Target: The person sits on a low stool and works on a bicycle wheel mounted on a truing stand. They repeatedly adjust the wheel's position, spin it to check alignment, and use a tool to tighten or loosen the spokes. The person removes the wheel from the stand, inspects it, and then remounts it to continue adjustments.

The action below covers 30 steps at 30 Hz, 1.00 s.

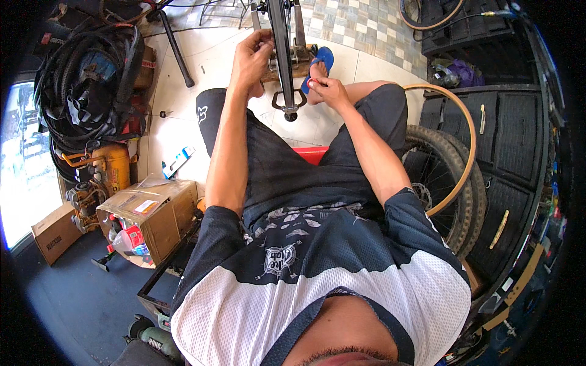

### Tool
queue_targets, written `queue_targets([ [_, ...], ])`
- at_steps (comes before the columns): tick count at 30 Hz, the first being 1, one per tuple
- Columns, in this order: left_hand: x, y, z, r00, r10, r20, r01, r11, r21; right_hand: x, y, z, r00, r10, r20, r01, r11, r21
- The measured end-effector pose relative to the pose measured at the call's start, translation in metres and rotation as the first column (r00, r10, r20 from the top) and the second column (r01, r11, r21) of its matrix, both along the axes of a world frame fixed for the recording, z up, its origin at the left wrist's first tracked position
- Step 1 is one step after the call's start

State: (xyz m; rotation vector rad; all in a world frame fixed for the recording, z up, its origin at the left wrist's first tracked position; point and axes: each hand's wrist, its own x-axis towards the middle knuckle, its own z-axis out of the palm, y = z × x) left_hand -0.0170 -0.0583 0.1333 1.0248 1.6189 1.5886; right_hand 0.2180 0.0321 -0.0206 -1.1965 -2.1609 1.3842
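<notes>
In front of me a dark bicycle wheel rim stands edge-on between the metal uprights of a wheel truing stand. A black bracket with a round knob shows at the near end. My left hand is raised on the left side of the rim, fingers curled together close to it; what they pinch, if anything, is hidden. My right hand is over my right foot, right of the bracket and apart from the rim. Its thumb and fingers close on a small red round tool, possibly a spoke wrench.
Coiled black tyres hang at the left above a yellow compressor. An open cardboard box holds bottles. Knobby-tyred wheels and a tan hoop lean against black drawers. A blue and white packet lies on the floor.
</notes>
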Motion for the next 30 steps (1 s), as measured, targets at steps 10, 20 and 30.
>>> queue_targets([
  [10,-0.004,-0.019,-0.087,1.000,-0.005,-0.021,0.000,0.972,-0.234,-0.003,-0.001,0.001,1.000,-0.003,-0.008,0.003,0.997,-0.072],
  [20,-0.011,0.001,0.001,0.991,0.127,-0.047,-0.125,0.991,0.043,0.001,0.000,0.003,1.000,0.004,-0.019,-0.005,1.000,-0.012],
  [30,0.004,-0.018,-0.009,0.997,0.014,-0.073,-0.024,0.990,-0.136,0.005,-0.010,0.002,1.000,0.016,-0.008,-0.016,1.000,-0.026],
])
